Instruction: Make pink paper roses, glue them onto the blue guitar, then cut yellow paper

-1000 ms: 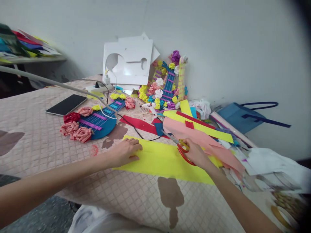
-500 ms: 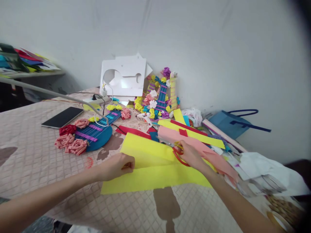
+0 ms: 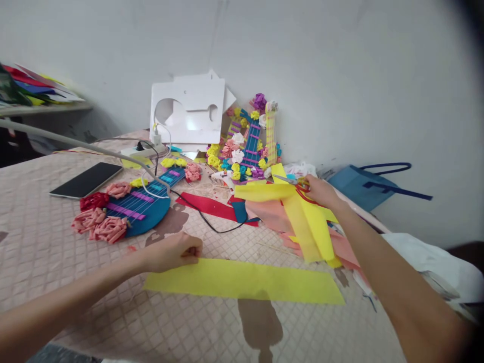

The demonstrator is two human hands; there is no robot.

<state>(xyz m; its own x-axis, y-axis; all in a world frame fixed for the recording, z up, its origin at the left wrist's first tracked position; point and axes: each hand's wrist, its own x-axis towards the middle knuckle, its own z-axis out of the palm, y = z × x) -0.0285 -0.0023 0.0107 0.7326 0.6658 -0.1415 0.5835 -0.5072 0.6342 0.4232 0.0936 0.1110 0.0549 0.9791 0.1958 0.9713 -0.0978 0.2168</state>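
Observation:
A long yellow crepe paper strip lies flat on the table in front of me. My left hand is closed, its fingers pinching the strip's upper edge near the left end. Farther off on the right, my right hand grips scissors with red and yellow handles, blades pointing left. Beneath the scissors, a larger crumpled piece of yellow crepe paper drapes over pink crepe paper; whether my fingers also hold this yellow piece cannot be made out.
A blue paper guitar with paper roses lies left, beside a tablet. A glue gun, red paper and a black cable lie ahead. Decorated guitars lean on the wall; a blue bag stands right.
My right hand has moved up and right with the scissors, and the larger yellow paper has shifted there too. The yellow strip now lies separate under my left hand.

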